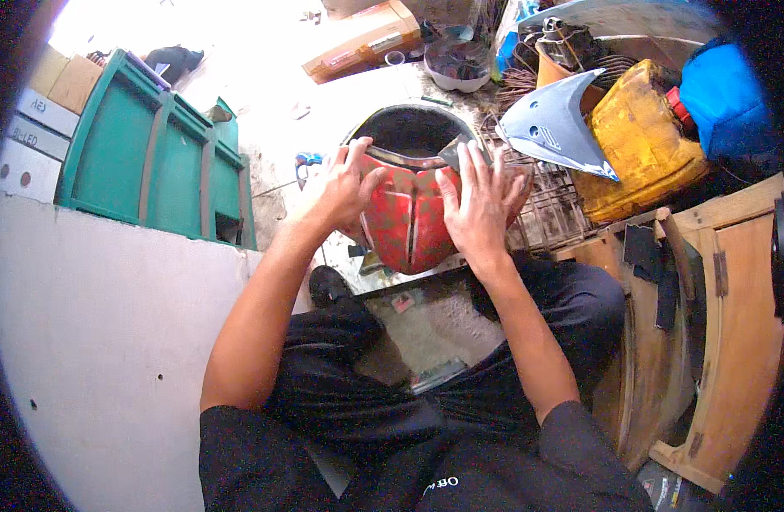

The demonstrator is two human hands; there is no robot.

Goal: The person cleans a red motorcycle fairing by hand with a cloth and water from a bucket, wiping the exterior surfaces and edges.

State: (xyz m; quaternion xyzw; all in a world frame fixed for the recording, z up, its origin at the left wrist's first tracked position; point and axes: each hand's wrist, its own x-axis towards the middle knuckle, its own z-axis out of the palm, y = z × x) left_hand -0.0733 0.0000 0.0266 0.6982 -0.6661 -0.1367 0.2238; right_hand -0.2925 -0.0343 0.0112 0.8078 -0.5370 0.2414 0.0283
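Note:
A red helmet (pixel 392 209) with dull, worn patches and a dark line down its middle rests in front of me, its dark hollow opening facing up and away. My left hand (pixel 345 188) grips its left side, fingertips over the rim and thumb on the red shell. On the right side lies my right hand (pixel 477 196), its fingers stretched toward the rim and the thumb on the shell. Under those fingertips shows a small dark grey sheet (pixel 454 156) that looks like sandpaper. Part of the shell is hidden by both hands.
Green panelled furniture (pixel 145 154) stands at the left beyond a white board (pixel 93 324). To the right are a grey pointed plastic panel (pixel 550 119), a yellow jerrycan (pixel 644 141), wire racks (pixel 558 209) and wooden frames (pixel 742 316). A cardboard box (pixel 362 38) and a basin (pixel 456 64) lie farther off.

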